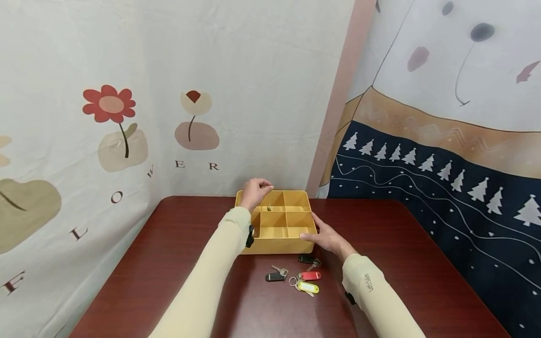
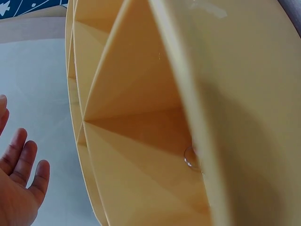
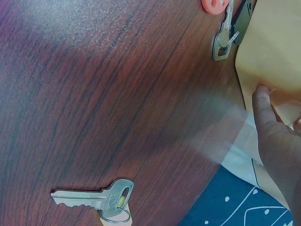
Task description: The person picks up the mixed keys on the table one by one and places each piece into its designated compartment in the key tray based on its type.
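Right hand (image 1: 329,238), spread, beyond the tagged keys (image 1: 310,276) at 5 o'clock of the yellow divided organizer (image 1: 274,247), braces its 4 o'clock corner; left hand (image 1: 255,193), relaxed, seemingly empty, hangs above its 11 o'clock side. Best brace firmly and release keys low.

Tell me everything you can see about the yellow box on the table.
The yellow compartment box is open-topped and looks plastic, with rounded corners and dividers making two rows of three compartments. It sits upright on the reddish-brown table, near the far edge. The right grip touches its front right corner; the left grip hangs over its back left part. A small dark object shows in the back middle compartment, and the left wrist view shows a wire ring in a front compartment.
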A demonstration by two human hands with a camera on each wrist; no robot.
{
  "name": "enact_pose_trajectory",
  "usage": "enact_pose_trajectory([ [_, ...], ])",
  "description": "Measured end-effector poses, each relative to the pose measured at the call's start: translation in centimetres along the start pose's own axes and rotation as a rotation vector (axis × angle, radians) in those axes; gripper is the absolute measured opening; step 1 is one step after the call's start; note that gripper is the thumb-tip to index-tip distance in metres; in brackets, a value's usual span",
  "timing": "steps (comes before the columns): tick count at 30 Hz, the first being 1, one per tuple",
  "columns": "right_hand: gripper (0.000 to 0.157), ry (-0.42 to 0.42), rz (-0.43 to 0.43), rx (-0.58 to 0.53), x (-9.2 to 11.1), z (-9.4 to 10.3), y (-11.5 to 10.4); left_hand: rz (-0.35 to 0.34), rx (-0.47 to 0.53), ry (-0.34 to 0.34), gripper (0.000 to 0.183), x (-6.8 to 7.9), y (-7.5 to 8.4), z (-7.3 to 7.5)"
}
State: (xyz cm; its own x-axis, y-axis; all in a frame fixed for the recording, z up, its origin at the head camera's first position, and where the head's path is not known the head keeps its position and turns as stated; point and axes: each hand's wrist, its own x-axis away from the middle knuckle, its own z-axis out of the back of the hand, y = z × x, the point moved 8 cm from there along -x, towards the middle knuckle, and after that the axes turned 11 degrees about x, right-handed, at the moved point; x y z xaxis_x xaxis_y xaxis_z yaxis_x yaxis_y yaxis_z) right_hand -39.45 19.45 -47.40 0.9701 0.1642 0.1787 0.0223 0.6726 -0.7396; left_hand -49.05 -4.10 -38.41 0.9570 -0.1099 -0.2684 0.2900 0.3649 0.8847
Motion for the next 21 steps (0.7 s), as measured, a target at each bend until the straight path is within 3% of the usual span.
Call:
enact_pose_trajectory([
  [21, 0.107, -0.003, 0.0, -0.011, 0.14, -0.03, 0.01, -0.018, 0.009, -0.008, 0.021, 0.28, 0.87, 1.03],
])
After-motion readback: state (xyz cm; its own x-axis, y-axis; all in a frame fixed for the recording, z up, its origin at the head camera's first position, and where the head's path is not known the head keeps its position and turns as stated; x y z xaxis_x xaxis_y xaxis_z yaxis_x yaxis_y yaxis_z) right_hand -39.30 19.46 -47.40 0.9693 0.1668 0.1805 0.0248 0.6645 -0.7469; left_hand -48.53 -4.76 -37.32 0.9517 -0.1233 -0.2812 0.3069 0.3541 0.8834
